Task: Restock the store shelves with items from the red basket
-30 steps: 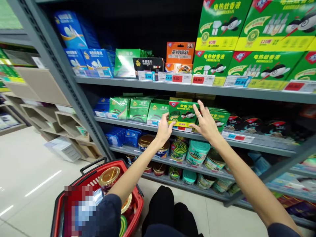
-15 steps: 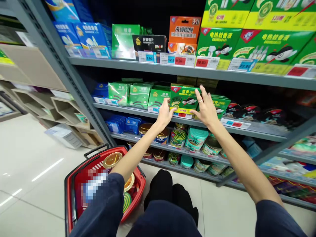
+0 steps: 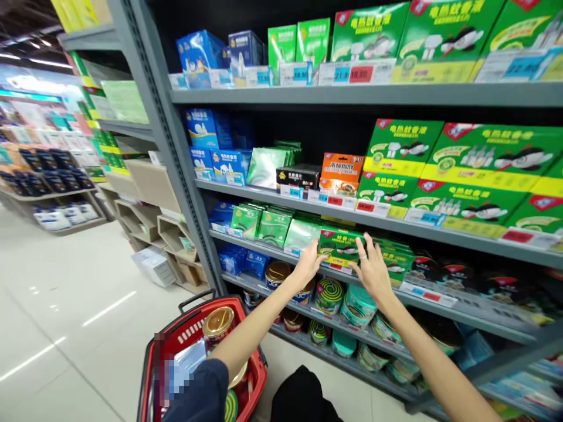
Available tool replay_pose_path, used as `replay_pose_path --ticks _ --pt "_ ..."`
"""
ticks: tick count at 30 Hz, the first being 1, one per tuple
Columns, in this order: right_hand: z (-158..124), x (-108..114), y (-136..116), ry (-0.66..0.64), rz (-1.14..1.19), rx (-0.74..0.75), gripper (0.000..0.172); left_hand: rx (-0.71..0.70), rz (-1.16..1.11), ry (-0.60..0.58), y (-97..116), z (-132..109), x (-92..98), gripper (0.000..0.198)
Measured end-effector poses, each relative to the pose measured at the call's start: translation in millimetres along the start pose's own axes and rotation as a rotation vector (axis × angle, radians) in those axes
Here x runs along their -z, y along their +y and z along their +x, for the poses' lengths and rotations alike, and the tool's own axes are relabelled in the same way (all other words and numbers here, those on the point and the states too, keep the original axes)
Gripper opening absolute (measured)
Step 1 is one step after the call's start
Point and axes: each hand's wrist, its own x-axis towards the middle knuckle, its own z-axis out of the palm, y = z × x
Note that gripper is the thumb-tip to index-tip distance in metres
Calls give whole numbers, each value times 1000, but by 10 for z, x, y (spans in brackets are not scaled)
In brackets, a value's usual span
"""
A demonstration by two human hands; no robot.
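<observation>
A green and yellow mosquito coil box (image 3: 339, 245) stands upright at the front of the middle shelf. My left hand (image 3: 308, 265) is at its left edge, with the thumb across the lower front and the fingers curled round the side. At the right end of the box is my right hand (image 3: 373, 271), its fingertips by the top corner and its thumb near the bottom edge. The two hands hold the box between them. More green boxes (image 3: 394, 264) stand just right of it, partly behind my right hand. Green coil packets (image 3: 273, 227) line the shelf to the left.
A red shopping basket (image 3: 259, 384) with tins and a pale pack stands on the floor at my left. Coil tins (image 3: 329, 295) fill the lower shelves. Larger green boxes (image 3: 488, 202) stand above. A grey upright post (image 3: 176, 135) bounds the shelves on the left.
My view has tilted up and turned, so the upper shelves and the aisle at left show more. Both hands stay at the same box, which sits about where it was on the shelf.
</observation>
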Motion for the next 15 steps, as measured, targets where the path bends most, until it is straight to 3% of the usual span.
replay_pose_path --ticks 8,12,15 --pt "-48 -26 -45 -129 49 -106 63 254 14 -184 195 27 109 54" --pt "12 27 -125 -171 155 -138 64 305 -43 -216 296 94 225 42" --pt "68 222 -301 -121 260 -197 70 344 -87 -215 392 77 375 35"
